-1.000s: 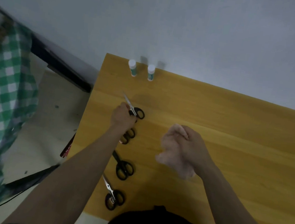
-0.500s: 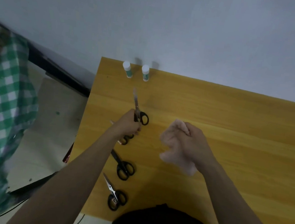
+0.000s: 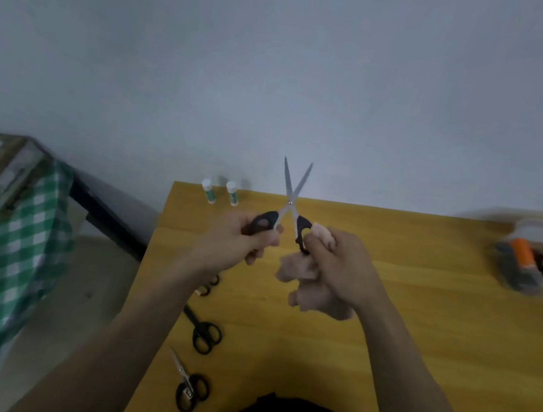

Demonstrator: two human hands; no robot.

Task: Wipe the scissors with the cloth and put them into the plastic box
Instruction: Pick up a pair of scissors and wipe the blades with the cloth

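The pair of scissors (image 3: 290,204) was held up above the yellow table (image 3: 419,326), its blades spread in an X with tips pointing to twelve o'clock against the grey wall (image 3: 280,70); the left hand (image 3: 237,246) had its fingers curled round the black handle at eight o'clock of the pivot; the right hand (image 3: 338,265) pinched the other black handle at four o'clock of the pivot, and also clutched the pale pink cloth (image 3: 299,271), which bunched out below and to the nine o'clock side of that hand. At three o'clock of the hands, near the table's right edge, lay the plastic box (image 3: 528,271), blurred, with an orange-handled tool (image 3: 521,253) and other dark things in it. At six to seven o'clock of the left hand, three more scissors lay on the table in a row: one pair (image 3: 209,285) mostly hidden beneath the left wrist, a black pair (image 3: 205,333) nearer the person, and a silver-bladed pair (image 3: 189,389) nearest of all. Two small white-capped bottles (image 3: 220,192) stood at the table's far edge, at eleven o'clock of the left hand; a green checked fabric (image 3: 12,242) hung well off the table at nine o'clock.
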